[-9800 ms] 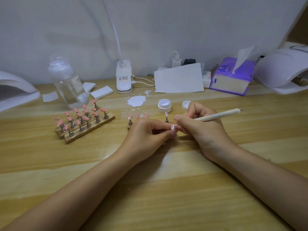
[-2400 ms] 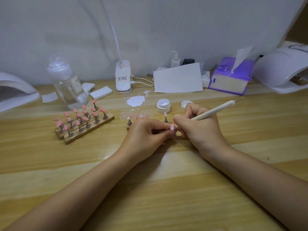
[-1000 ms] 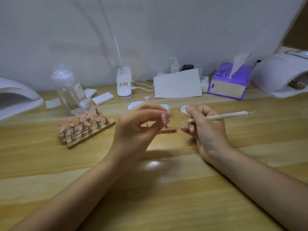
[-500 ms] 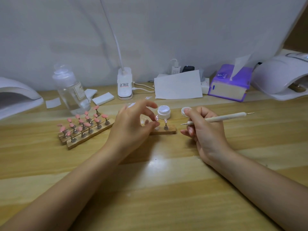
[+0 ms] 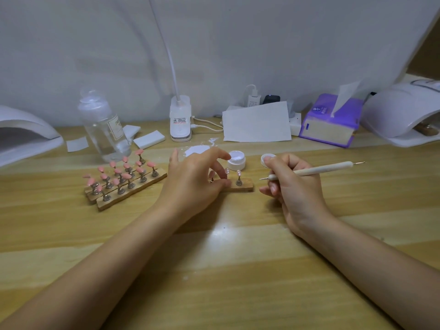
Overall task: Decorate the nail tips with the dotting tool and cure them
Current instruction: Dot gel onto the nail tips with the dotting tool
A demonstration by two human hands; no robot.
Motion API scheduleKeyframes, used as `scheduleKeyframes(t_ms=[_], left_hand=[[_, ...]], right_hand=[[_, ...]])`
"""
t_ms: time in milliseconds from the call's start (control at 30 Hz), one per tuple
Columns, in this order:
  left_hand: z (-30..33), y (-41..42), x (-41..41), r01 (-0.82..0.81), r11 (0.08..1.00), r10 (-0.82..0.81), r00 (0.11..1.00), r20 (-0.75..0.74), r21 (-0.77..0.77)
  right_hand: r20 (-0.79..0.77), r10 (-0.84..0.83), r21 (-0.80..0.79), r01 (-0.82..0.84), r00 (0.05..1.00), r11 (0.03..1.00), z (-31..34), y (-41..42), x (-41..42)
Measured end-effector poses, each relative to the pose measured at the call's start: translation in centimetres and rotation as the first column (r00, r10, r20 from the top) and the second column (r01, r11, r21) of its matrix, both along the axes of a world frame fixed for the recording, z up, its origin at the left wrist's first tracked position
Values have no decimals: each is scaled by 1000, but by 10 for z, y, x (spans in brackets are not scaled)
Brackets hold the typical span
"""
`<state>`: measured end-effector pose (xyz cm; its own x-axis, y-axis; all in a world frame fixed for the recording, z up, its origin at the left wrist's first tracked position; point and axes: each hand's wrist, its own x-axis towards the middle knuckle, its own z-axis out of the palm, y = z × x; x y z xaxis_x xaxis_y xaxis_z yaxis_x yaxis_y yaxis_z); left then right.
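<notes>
Your left hand [image 5: 192, 181] sits low over the near wooden strip [image 5: 240, 187], fingers curled round a small nail-tip stand [image 5: 226, 173] at its left part; whether the stand is seated or only touching, I cannot tell. One more decorated nail tip [image 5: 238, 173] stands upright just right of your fingertips, likely parked there so the wet dots face up and touch nothing.

Your right hand [image 5: 292, 184] grips the dotting tool [image 5: 316, 170] pen-style, metal point aimed left toward the strip but well clear of it, hand resting on the worktop [image 5: 238, 270]. That reads as a waiting hold, keeping the loaded tip off everything.

Open gel pot [image 5: 236, 159] lies just beyond your left fingertips, its lid [image 5: 267, 160] beside your right knuckles: both within a short dip.

Rack of plain pink tips [image 5: 123, 179] sits left of your left hand, apart from the worked strip, probably to keep undone stock separate. Curing lamp [image 5: 404, 115] sits far right beyond your right hand; another lamp [image 5: 26, 132] far left. Curing appears not yet begun for this strip.
</notes>
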<state>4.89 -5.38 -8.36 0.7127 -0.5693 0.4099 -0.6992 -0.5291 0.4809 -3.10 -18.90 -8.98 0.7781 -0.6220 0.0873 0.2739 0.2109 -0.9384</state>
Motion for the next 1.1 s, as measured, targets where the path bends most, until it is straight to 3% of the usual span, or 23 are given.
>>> scheduleKeyframes(t_ms=[200, 467, 600, 800, 1100], left_hand=[[3, 3, 1, 10, 1000, -10, 1000, -10, 15], [16, 19, 15, 38, 984, -29, 998, -52, 173], [14, 19, 16, 54, 962, -55, 998, -3, 266], [16, 19, 14, 95, 967, -89, 995, -34, 237], [17, 18, 10, 80, 971, -103, 990, 96, 225]], right_hand=[[-4, 2, 0, -2, 1000, 1000, 0, 0, 0], [-11, 13, -2, -13, 1000, 1000, 1, -1, -1], [-12, 11, -4, -11, 1000, 1000, 1, -1, -1], [-13, 20, -4, -20, 1000, 1000, 0, -1, -1], [-10, 14, -2, -14, 1000, 1000, 1, -1, -1]])
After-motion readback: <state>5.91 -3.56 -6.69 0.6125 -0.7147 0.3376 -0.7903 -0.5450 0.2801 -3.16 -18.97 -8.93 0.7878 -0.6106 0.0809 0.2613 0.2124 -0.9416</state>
